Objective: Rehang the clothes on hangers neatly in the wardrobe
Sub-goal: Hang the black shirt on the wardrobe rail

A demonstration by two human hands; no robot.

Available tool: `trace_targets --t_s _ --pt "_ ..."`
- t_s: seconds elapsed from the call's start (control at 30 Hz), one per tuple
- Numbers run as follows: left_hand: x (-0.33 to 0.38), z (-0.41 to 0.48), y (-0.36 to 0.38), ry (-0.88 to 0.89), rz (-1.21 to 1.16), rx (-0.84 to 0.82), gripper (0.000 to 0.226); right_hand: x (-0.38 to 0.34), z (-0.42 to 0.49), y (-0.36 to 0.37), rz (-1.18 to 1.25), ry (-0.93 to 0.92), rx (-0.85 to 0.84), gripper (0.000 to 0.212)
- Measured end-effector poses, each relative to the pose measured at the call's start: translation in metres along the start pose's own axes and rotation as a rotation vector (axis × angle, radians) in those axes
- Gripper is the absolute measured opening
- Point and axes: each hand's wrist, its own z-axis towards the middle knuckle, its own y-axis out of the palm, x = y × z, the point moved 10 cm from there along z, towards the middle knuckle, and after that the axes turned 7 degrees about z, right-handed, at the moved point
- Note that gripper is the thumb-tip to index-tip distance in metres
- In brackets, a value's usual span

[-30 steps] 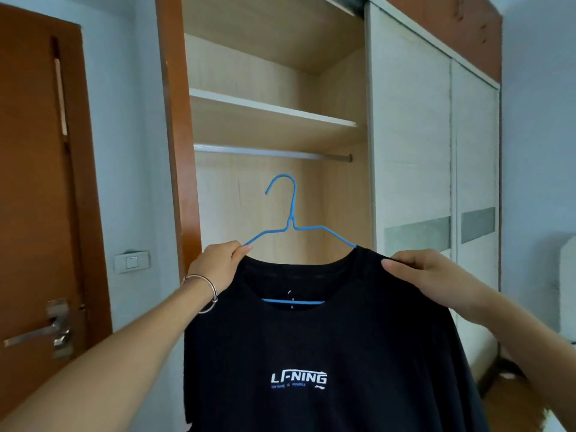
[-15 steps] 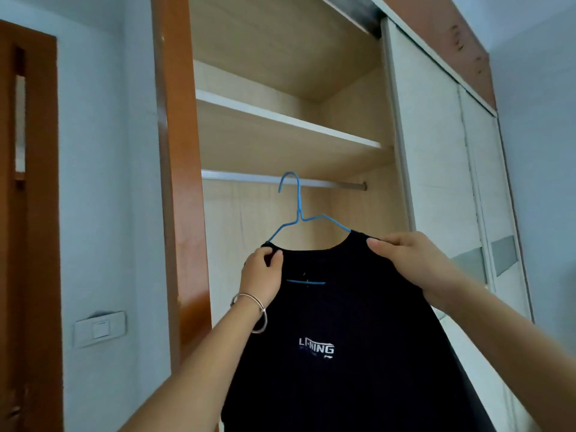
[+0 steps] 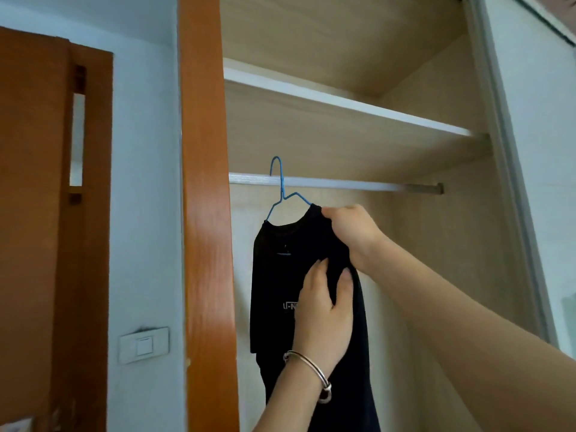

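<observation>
Your right hand (image 3: 352,235) is clamped on the shoulder of the black T-shirt (image 3: 280,291); your left hand (image 3: 324,316) lies flat and open against its front. The shirt's blue hanger (image 3: 280,194) hooks at the rail (image 3: 358,184), below the wardrobe shelf (image 3: 343,104).

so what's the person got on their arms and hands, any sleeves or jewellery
Both forearms are bare, with no sleeves in view. The left hand has a plain silver metal bangle at the wrist, a thin round band hanging loosely. The right hand shows no rings, watch or bracelet.
</observation>
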Motion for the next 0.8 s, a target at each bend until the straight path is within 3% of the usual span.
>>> trace_targets --t_s 0.1,0.27,0.4,0.6,0.8 --pt "-0.008 -0.003 0.000 0.018 0.086 0.049 0.055 0.005 0.024 0.022 0.056 0.017 -0.086 0.014" --pt "-0.057 -0.009 -0.004 -0.271 0.101 0.139 0.057 0.022 0.049 0.063 0.113 0.046 -0.193 0.010" --pt "-0.067 -0.012 -0.022 -0.361 0.150 0.294 0.048 0.035 0.058 0.089 0.136 0.059 -0.229 0.007" --pt "-0.074 -0.010 -0.036 -0.428 0.136 0.410 0.044 0.027 0.064 0.093 0.113 -0.071 -0.184 0.039" --pt "-0.071 0.003 -0.040 -0.446 0.091 0.435 0.044 0.008 0.079 0.113 0.111 -0.050 -0.204 0.035"
